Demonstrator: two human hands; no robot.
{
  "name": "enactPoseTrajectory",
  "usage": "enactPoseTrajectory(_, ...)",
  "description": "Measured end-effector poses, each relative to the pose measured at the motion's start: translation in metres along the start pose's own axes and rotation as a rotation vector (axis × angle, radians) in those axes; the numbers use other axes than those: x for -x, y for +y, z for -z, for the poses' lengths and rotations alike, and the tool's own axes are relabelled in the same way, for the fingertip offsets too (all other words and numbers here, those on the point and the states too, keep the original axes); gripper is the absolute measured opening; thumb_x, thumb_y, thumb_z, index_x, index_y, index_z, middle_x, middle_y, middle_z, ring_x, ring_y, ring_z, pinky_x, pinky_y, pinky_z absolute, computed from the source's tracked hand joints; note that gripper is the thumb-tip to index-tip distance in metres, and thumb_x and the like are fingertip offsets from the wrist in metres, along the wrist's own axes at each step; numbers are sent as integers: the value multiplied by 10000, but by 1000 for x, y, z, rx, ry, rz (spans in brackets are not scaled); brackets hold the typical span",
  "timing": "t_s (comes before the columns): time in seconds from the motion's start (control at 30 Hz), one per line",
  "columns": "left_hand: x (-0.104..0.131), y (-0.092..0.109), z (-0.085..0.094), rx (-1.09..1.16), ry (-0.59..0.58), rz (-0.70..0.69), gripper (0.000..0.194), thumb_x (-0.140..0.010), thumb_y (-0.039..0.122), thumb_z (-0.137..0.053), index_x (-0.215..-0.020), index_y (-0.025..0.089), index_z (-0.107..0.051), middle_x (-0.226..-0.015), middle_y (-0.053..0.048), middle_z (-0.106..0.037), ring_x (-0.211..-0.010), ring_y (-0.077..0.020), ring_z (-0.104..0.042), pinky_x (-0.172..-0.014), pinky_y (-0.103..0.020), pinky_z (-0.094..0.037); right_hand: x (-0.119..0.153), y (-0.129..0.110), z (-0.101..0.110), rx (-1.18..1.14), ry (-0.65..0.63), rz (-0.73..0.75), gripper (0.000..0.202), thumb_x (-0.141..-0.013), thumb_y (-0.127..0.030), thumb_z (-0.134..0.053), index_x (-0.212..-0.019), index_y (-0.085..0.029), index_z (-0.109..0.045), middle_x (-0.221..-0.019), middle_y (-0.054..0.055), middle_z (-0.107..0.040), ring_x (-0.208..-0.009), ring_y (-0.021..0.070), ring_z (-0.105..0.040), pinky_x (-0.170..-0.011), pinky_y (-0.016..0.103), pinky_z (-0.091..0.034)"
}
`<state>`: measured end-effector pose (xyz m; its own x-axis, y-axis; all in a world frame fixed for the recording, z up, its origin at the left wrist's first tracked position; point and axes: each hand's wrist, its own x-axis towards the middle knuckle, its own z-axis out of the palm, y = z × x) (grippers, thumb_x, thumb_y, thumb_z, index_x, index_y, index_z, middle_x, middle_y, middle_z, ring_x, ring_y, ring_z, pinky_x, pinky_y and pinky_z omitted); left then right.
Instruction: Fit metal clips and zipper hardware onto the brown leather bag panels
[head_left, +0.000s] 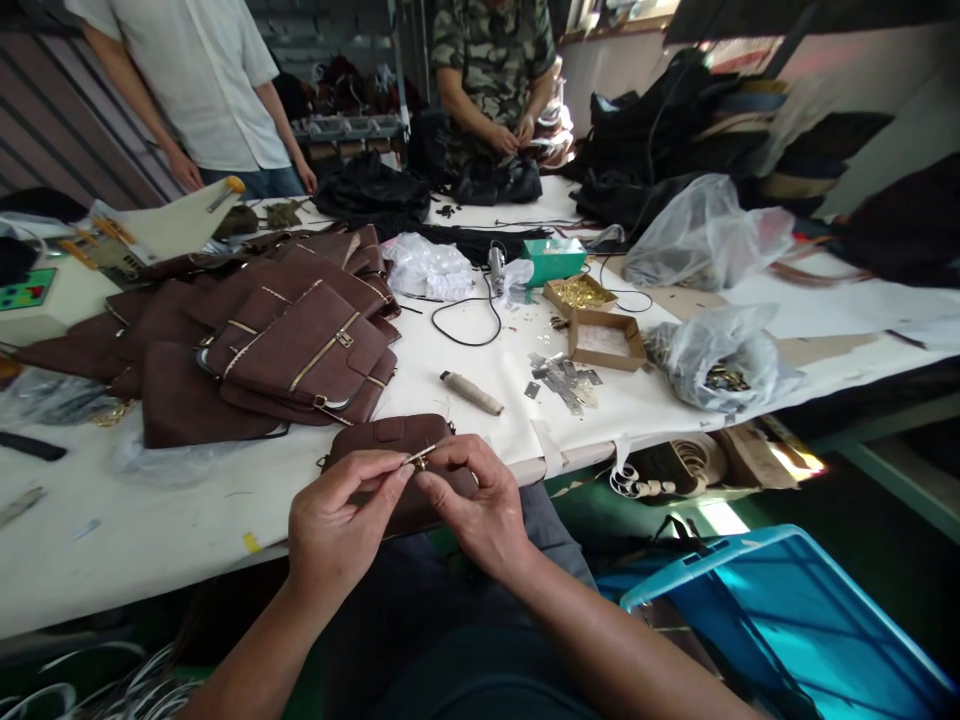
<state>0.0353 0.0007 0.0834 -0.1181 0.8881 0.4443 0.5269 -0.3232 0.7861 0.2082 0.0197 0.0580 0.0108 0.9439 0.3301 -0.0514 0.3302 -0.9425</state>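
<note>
My left hand (337, 520) is closed in a pinch on one end of a thin pale strip (418, 455). My right hand (480, 500) pinches a small brass-coloured metal piece (421, 464) right beside it; its exact kind is too small to make out. Behind and below both hands lies a brown leather-look bag (390, 432) at the table's front edge, partly covered by my fingers. To the left rises a pile of brown bags (307, 350) with brass zippers. A cloth-wrapped tool handle (472, 393) rests on the white table (480, 340) beyond my right hand.
Flat metal plates (562, 380) lie near a cardboard box (607, 340) and a box of gold-coloured fittings (581, 292). Farther right sits a plastic bag of metal parts (720, 365). A blue crate (795, 610) stands low on the right. Two people stand across the table.
</note>
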Motion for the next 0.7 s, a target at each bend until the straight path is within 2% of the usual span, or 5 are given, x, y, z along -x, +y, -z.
enactPoseTrajectory(0.1,0,2,4,-30,-36,-188,112,-938,194,-778,-1028,257,-804,-1049,-5,-833,-953,-167,-791,-926,-284,-633,-1,-6,2,31,-29,96,33,-926,-313,-809,-929,-292,-784,-977,47,-758,-966,242,-701,-913,408,-568)
enactPoseTrajectory(0.27,-1,5,10,-6,-89,-295,209,-935,123,-766,-1062,285,-805,-1105,-2,-829,-1016,-169,-785,-978,-290,-618,2,-12,5,71,-46,162,47,-943,-268,-791,-981,-292,-776,-980,51,-773,-939,240,-721,-888,407,-577)
enactPoseTrajectory(0.37,4,7,12,97,-124,-159,198,-940,176,-779,-1098,294,-804,-1119,-8,-820,-1012,-168,-782,-946,-271,-630,3,-16,7,26,-62,150,30,-952,-247,-778,-950,-268,-756,-931,33,-773,-879,208,-725,-846,362,-577)
enactPoseTrajectory(0.53,4,13,17,370,-237,242,519,-928,344,-818,-1427,333,-677,-1167,-30,-802,-972,-175,-784,-878,-251,-655,2,-28,9,-63,-121,180,68,-935,-177,-740,-881,-211,-716,-898,41,-766,-864,184,-727,-829,319,-575)
enactPoseTrajectory(0.7,-2,13,16,403,-413,247,357,-926,483,-778,-1217,282,-824,-1290,-93,-772,-1111,-280,-776,-886,-272,-662,5,-26,7,-157,-102,176,115,-884,-154,-745,-832,-217,-663,-841,25,-728,-807,174,-703,-765,292,-556)
